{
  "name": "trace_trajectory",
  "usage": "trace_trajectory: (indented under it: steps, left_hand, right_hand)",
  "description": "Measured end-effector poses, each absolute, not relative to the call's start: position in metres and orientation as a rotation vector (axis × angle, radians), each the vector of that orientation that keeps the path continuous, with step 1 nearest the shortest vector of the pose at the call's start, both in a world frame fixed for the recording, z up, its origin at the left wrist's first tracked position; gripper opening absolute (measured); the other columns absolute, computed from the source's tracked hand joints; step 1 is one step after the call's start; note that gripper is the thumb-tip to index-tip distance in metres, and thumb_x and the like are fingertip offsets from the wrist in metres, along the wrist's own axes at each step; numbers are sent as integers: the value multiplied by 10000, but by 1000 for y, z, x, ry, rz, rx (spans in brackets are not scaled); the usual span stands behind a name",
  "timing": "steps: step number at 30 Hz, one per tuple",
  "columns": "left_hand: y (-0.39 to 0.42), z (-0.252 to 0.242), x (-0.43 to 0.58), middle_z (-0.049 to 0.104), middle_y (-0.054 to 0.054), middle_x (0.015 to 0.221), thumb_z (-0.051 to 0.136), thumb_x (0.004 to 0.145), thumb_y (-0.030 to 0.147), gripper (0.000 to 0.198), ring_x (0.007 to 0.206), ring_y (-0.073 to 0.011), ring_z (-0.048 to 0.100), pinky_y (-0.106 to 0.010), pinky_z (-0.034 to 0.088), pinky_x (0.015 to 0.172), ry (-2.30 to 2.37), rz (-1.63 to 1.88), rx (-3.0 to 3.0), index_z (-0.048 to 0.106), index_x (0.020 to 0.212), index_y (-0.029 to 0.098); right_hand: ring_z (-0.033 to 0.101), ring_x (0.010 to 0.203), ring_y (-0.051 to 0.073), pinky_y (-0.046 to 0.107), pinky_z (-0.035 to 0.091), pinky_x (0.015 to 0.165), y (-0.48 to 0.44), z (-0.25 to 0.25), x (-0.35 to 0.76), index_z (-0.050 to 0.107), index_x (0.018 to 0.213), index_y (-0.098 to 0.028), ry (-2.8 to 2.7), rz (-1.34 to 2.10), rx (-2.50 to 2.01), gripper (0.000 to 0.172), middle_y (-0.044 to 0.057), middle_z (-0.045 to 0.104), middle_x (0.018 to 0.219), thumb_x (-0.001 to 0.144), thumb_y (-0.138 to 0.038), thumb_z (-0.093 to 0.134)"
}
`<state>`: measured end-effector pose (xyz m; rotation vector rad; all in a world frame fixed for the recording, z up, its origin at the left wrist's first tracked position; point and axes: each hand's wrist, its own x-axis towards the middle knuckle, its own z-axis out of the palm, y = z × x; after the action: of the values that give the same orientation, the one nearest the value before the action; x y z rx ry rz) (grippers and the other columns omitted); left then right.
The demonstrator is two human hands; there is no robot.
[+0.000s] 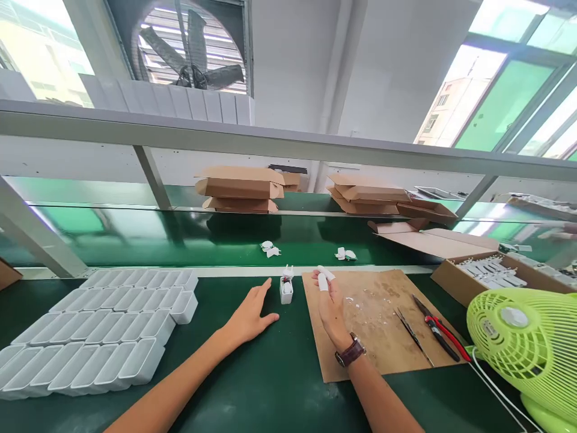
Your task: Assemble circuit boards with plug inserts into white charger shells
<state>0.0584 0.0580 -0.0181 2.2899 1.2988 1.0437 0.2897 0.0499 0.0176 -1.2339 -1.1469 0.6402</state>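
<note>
A small white open-topped plastic casing (286,292) stands upright on the green bench, with a white part (287,272) with two prongs at its top. My left hand (253,316) lies just left of it, thumb and fingers spread, holding nothing and apart from the casing. To the right, my right hand (332,304) hovers over the left side of a brown cardboard sheet (378,343). White coverings wrap the thumb and a finger of that hand. Its fingers are loosely bent and apart, and nothing shows between them. A dark watch sits on the right wrist.
Rows of white casings (108,325) fill the left. Tweezers (413,338) and red-handled pliers (439,331) lie on the cardboard. At right are a green fan (523,349) and a box of white parts (491,273). Small white assemblies (270,248) rest on the green belt (306,240) behind.
</note>
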Motion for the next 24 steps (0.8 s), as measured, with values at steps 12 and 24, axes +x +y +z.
trace_trajectory:
  steps: [12,24]
  left_hand:
    - [17,4,-40,710,-141,1163,507,983,317,289,1090,-354,638,-499,532,873,1957,1366,2674,668,1195,206]
    - [9,-6,-34,705,-100,1116,463,920,72,344,1022,-281,655,-421,513,839,1946,1119,2728,651,1190,173]
  right_hand:
    - [632,1133,323,565,483,1027,148,46,285,654,1164,-199,-1671,585,-1353,383,147,663,1222,845,-410,652]
    - [671,985,222,412,600,844,238,56,149,630,1209,-148,-2625,493,-1592,306,82,652,1179,997,-364,671]
